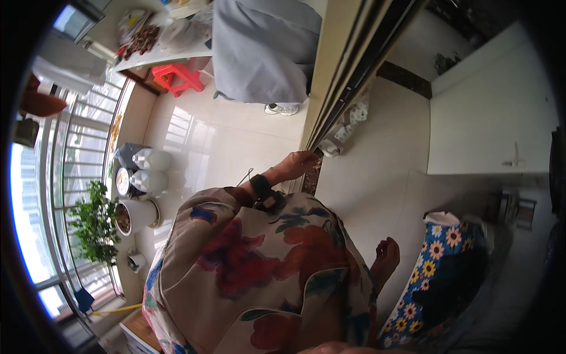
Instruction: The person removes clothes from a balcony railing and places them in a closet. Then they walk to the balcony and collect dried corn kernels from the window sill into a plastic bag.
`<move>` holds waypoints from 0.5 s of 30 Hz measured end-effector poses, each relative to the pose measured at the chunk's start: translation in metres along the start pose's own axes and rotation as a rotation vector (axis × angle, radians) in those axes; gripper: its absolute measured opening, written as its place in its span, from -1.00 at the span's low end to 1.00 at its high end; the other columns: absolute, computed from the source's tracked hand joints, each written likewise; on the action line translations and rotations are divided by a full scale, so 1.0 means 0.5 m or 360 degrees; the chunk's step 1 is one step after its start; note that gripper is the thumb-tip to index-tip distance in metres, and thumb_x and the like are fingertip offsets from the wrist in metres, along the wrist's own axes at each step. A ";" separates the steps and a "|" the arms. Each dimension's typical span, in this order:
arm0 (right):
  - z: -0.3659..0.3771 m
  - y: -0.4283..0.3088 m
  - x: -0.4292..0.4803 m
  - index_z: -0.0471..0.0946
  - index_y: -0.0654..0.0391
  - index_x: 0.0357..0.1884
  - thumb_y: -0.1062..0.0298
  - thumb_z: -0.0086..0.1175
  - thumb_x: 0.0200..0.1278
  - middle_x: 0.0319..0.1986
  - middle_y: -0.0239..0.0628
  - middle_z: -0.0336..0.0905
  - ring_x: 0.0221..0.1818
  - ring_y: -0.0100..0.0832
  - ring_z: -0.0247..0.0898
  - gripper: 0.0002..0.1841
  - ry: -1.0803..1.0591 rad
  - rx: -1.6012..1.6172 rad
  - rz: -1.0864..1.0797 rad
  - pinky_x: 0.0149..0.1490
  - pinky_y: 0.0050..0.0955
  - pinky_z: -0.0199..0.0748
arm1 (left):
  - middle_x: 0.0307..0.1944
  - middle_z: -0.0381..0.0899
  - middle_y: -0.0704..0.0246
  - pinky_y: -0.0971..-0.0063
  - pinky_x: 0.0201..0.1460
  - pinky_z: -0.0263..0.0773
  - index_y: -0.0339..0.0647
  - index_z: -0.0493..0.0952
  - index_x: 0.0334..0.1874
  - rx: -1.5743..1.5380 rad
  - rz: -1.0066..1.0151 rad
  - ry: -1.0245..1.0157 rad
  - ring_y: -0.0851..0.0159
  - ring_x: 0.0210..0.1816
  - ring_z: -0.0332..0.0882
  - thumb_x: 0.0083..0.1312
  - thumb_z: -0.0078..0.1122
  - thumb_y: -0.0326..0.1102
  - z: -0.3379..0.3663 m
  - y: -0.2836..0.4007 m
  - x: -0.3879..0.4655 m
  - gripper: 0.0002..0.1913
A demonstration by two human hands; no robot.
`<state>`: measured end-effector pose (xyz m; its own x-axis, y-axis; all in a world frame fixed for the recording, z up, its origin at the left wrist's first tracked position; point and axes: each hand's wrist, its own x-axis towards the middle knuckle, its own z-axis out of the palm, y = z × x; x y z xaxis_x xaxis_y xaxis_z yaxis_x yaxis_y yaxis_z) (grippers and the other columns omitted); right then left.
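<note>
My left hand is extended ahead of my floral garment, with a black strap and a small dark device at the wrist. In view its fingers meet the lower end of a sliding door frame; whether they touch or grip it is hidden. Lower down on the right, my right hand hangs beside the garment. Its fingers are loosely curled, and nothing shows in it. Pale floor tiles lie beneath it.
Another person in a grey garment stands by a cluttered counter. A red plastic stool is under it. Jugs and a potted plant line the window. A white door and a flower-patterned cloth are right.
</note>
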<state>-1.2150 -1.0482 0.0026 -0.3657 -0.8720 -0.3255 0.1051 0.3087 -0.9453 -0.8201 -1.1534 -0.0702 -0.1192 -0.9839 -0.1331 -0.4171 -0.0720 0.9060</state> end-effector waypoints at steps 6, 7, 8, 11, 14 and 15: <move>-0.004 -0.127 0.156 0.51 0.28 -0.07 0.23 -0.10 0.48 -0.29 -0.29 0.49 -0.24 -0.48 0.37 -0.70 -0.0537 -0.0407 -0.0188 -0.12 -0.56 0.42 | -0.15 0.69 0.17 0.36 0.04 0.52 -0.29 0.57 0.02 -0.0228 -0.0228 0.0568 0.16 -0.08 0.65 0.32 0.07 -0.38 0.005 0.020 -0.155 -0.73; 0.029 -0.131 0.155 0.51 0.27 -0.06 0.23 -0.09 0.48 -0.28 -0.29 0.50 -0.23 -0.49 0.38 -0.70 -0.0553 -0.0420 -0.0122 -0.11 -0.56 0.42 | -0.14 0.69 0.17 0.36 0.05 0.52 -0.29 0.58 0.01 -0.0224 -0.0208 0.0666 0.15 -0.07 0.65 0.33 0.06 -0.38 -0.011 0.015 -0.181 -0.73; 0.075 -0.129 0.165 0.51 0.26 -0.05 0.23 -0.08 0.47 -0.26 -0.30 0.52 -0.23 -0.49 0.39 -0.71 -0.0691 -0.0474 -0.0097 -0.10 -0.55 0.41 | -0.09 0.68 0.15 0.35 0.07 0.52 -0.30 0.57 0.04 -0.0181 -0.0261 0.0786 0.15 -0.03 0.64 0.34 0.03 -0.37 -0.025 0.007 -0.194 -0.72; 0.222 -0.097 0.123 0.51 0.20 0.05 0.27 -0.06 0.46 -0.14 -0.31 0.53 -0.15 -0.49 0.38 -0.72 -0.1003 -0.0610 0.0004 -0.02 -0.50 0.39 | 0.02 0.65 0.18 0.36 0.16 0.47 -0.29 0.57 0.09 -0.0355 -0.0408 0.1041 0.17 0.06 0.59 0.38 0.00 -0.37 -0.071 -0.036 -0.283 -0.69; 0.367 -0.049 0.055 0.36 0.13 0.26 0.28 -0.05 0.46 0.04 -0.26 0.43 -0.05 -0.42 0.34 -0.62 -0.1134 -0.0605 0.0071 0.03 -0.40 0.40 | 0.07 0.63 0.16 0.36 0.18 0.46 -0.32 0.51 0.16 -0.0592 -0.0543 0.1221 0.15 0.08 0.58 0.38 -0.02 -0.37 -0.140 -0.109 -0.384 -0.65; 0.394 -0.034 0.062 0.31 0.12 0.31 0.28 -0.04 0.46 0.07 -0.24 0.40 -0.03 -0.40 0.34 -0.58 -0.1102 -0.0599 0.0066 0.04 -0.36 0.40 | 0.07 0.62 0.15 0.35 0.18 0.46 -0.33 0.50 0.17 -0.0680 -0.0556 0.1291 0.14 0.08 0.58 0.39 -0.02 -0.37 -0.150 -0.130 -0.398 -0.64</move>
<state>-1.0457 -1.1552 0.0043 0.3040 -0.8570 -0.4161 -0.2591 0.3459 -0.9018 -0.7017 -0.9651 -0.0725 0.6707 -0.6983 -0.2500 0.0691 -0.2767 0.9585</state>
